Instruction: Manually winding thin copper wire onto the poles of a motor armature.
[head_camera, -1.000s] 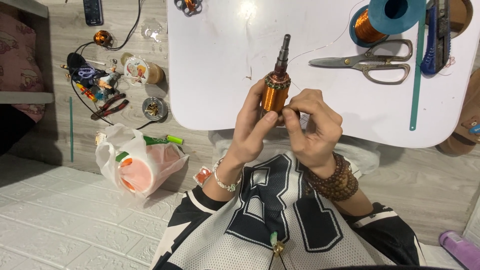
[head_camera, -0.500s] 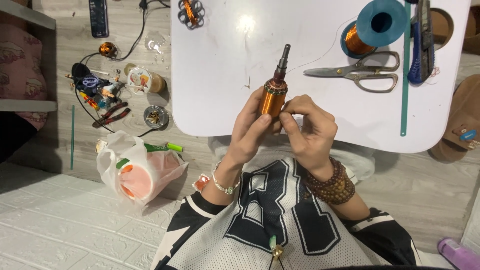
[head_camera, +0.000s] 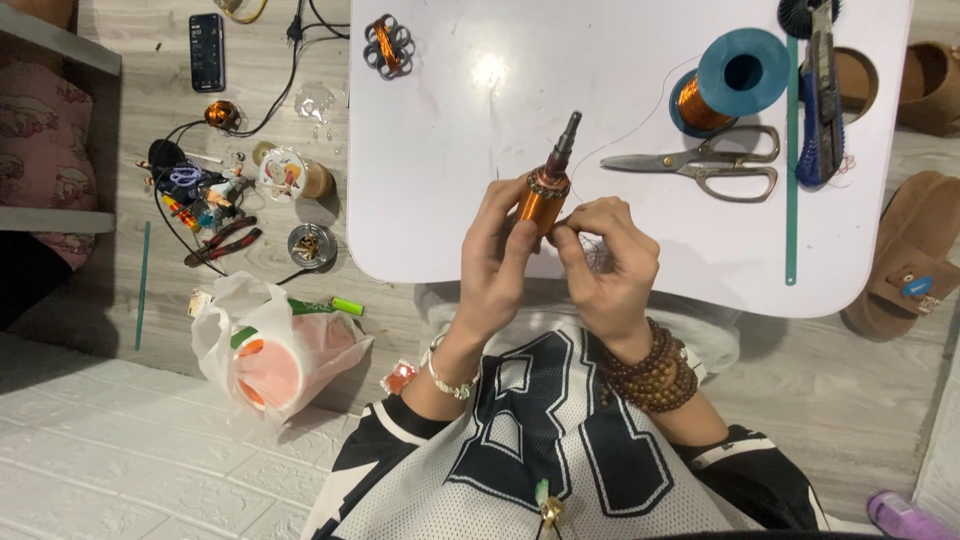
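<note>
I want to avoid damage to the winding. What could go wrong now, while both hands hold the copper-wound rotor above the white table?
1. A thin wire runs from the rotor toward the blue copper-wire spool. A pull could perhaps snap it or drag the spool.
2. The wire passes close to the scissors, so it might snag there.
3. The left hand and right hand hold the rotor near the table edge; if it slips, it may fall to the floor.

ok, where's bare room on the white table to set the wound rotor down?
White table: bare between the small coil and the rotor, also along the front right edge below the scissors. Crowded around the wire spool and utility knife.
</note>
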